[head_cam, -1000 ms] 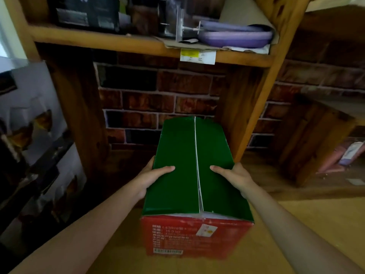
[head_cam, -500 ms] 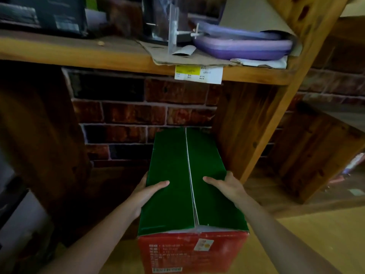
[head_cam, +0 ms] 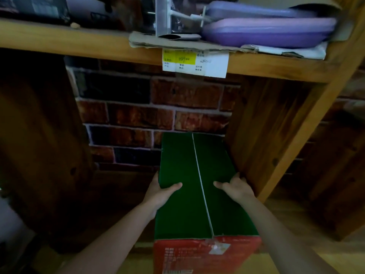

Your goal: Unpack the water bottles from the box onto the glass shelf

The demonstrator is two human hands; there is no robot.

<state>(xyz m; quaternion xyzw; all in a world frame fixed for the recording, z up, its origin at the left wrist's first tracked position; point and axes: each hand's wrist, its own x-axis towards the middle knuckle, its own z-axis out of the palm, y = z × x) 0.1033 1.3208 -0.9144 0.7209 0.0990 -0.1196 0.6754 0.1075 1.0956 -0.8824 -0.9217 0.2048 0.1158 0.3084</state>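
above the hands, a wooden shelf point(head_cam: 79, 43) carries flattened cardboard point(head_cam: 177, 43), purple trays point(head_cam: 266, 34) and a price tag point(head_cam: 194, 63) hanging from its front edge.

Matt green-topped cardboard box point(head_cam: 189, 186) with a red printed end, knotty varnished wooden shelf point(head_cam: 59, 39), rough brick-look wall point(head_cam: 150, 107), smooth purple plastic trays point(head_cam: 268, 32), paper price label point(head_cam: 194, 62), creased corrugated cardboard sheet point(head_cam: 177, 44)

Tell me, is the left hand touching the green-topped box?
Touching. The head view shows the left hand gripping the box at its left edge, thumb lying across the green top flap.
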